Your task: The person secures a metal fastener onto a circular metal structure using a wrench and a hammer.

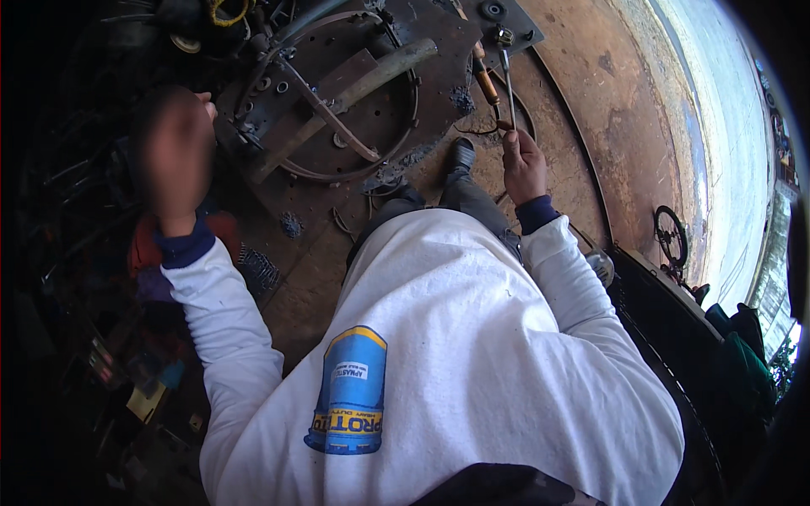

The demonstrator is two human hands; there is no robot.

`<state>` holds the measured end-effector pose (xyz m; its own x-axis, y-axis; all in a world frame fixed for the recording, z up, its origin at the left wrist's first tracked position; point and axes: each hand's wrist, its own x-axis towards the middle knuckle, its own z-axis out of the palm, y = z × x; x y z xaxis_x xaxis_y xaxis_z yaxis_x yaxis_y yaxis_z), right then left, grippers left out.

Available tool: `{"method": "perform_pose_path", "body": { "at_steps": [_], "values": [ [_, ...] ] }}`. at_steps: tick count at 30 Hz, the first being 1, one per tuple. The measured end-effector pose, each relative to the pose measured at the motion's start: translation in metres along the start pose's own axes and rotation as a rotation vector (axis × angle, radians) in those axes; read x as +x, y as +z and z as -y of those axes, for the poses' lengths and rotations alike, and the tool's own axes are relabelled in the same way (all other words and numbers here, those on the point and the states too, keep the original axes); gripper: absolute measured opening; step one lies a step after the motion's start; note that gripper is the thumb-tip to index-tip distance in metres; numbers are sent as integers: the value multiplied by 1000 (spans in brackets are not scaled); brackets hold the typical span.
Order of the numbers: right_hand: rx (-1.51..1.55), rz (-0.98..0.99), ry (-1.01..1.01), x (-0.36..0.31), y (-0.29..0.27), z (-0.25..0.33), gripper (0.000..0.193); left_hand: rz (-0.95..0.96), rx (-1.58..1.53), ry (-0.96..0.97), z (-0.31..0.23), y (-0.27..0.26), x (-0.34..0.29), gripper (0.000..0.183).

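My right hand is closed around the lower end of a slim metal rod-like tool. Its shaft points away from me and ends in a small rounded metal head, whose exact kind I cannot make out. Out to the left, my left hand is raised beside the workbench; a blur covers most of it, so its grip is hidden. Between the hands, a large metal hoop lies on the dark steel workbench. A curved flat bar and a thick pipe cross it.
An orange-handled tool with a cable lies near the bench's right edge. Several washers or rings rest inside the hoop. Dark clutter fills the left side. A bicycle wheel stands at the right, beyond the brown floor.
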<state>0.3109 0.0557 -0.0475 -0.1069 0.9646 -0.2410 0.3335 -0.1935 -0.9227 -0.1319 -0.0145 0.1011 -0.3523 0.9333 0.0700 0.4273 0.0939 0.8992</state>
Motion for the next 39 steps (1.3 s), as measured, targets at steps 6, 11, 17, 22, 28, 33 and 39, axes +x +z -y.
{"method": "perform_pose_path", "body": {
  "at_steps": [6, 11, 17, 22, 28, 33, 39],
  "values": [
    [87, 214, 200, 8, -19, -13, 27, 605, -282, -92, -65, 85, -77, 27],
    [494, 339, 199, 42, -1, 2, 27, 543, -457, -570, -39, 179, -114, 36],
    [457, 446, 275, 64, 15, 27, 29, 101, -939, -926, -23, 240, -115, 42],
    [334, 520, 249, 72, 18, 26, 27, -132, -1308, -890, -15, 264, -125, 38],
    [186, 590, 216, 83, 21, 26, 33, -185, -1514, -774, -8, 280, -130, 39],
    [189, 629, 300, 87, 22, 32, 32, -244, -1525, -753, -6, 290, -134, 39],
    [232, 668, 314, 95, 23, 31, 29, -273, -1265, -784, -12, 300, -140, 46]
  ]
}}
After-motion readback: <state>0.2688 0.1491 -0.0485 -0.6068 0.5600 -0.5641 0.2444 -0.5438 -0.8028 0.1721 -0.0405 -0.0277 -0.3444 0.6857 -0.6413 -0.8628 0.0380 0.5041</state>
